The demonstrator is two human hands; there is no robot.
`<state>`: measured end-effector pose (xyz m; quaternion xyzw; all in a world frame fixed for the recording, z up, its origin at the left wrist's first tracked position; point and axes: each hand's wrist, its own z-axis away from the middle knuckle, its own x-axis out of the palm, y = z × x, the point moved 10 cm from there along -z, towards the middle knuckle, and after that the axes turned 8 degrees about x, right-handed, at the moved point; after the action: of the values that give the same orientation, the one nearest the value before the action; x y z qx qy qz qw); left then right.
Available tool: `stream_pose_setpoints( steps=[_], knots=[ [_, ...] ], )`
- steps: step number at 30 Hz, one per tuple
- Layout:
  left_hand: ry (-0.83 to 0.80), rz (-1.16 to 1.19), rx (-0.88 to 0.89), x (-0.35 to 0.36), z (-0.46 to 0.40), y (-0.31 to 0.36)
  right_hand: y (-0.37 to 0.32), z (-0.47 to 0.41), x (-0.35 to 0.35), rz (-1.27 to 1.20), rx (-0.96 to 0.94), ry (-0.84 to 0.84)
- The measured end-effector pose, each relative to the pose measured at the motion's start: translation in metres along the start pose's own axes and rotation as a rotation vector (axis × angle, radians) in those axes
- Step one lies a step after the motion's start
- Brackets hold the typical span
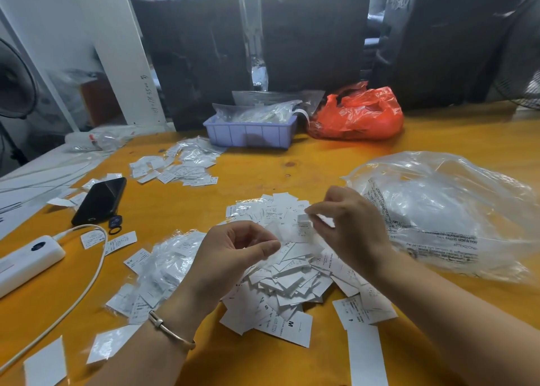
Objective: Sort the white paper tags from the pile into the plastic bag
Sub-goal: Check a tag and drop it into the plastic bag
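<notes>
A heap of white paper tags (287,271) lies on the yellow table (321,163) right in front of me, many printed with size letters. Both my hands hover just above the heap. My left hand (233,248) is curled, thumb and forefinger pinching a small clear sleeve (274,229). My right hand (347,225) pinches one white tag (305,220) between thumb and fingertips, close to the left hand's sleeve. A thin bangle (169,328) circles my left wrist.

The big clear plastic bag (447,210), printed with black warning text, lies crumpled just to the right of the heap, beside my right forearm.

To the left of the heap sits a mound of clear sleeves (157,271) with tags inside. Farther back on the left is another scatter of tags (178,168). At the left edge lie a black phone (99,200), a white power bank (27,261) with a white cable (73,295), and a small black ring (115,227).

At the back of the table stand a lilac tray (249,134) holding clear packets and a red bag (358,115). Behind them are dark wrapped bundles (312,34).
</notes>
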<state>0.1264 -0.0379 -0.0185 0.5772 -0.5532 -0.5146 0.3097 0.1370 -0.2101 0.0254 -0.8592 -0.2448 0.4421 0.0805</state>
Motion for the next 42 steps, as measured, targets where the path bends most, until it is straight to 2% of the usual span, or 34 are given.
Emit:
stream_pose_setpoints(
  steps=[2,6,8,10,16,27,33,38,42],
  knots=[
    [0.004,0.022,0.007,0.000,0.000,0.002,0.018,0.004,-0.010,-0.222,0.132,-0.015],
    [-0.004,0.048,0.032,0.002,0.001,0.005,0.038,0.013,-0.007,-0.851,0.383,-0.220],
    [-0.008,0.050,0.036,0.002,0.001,0.006,0.033,0.014,-0.016,-1.033,0.387,-0.240],
    [-0.013,0.042,0.040,0.003,0.001,0.007,0.025,0.015,-0.027,-1.103,0.340,-0.214],
    [-0.026,0.003,0.048,0.004,0.002,0.007,-0.002,0.020,-0.040,-1.072,0.161,-0.153],
    [-0.047,-0.030,0.038,0.007,0.003,0.006,-0.009,0.024,-0.043,-0.759,0.104,-0.087],
    [-0.076,-0.060,0.021,0.010,0.004,0.005,-0.012,0.025,-0.030,-0.652,0.098,-0.205],
    [-0.124,-0.047,-0.008,0.018,0.005,0.002,-0.015,0.029,-0.012,-0.701,0.133,-0.326],
    [-0.096,0.040,-0.021,0.018,0.004,0.003,-0.010,0.029,-0.019,-0.806,0.182,-0.223]
  ],
)
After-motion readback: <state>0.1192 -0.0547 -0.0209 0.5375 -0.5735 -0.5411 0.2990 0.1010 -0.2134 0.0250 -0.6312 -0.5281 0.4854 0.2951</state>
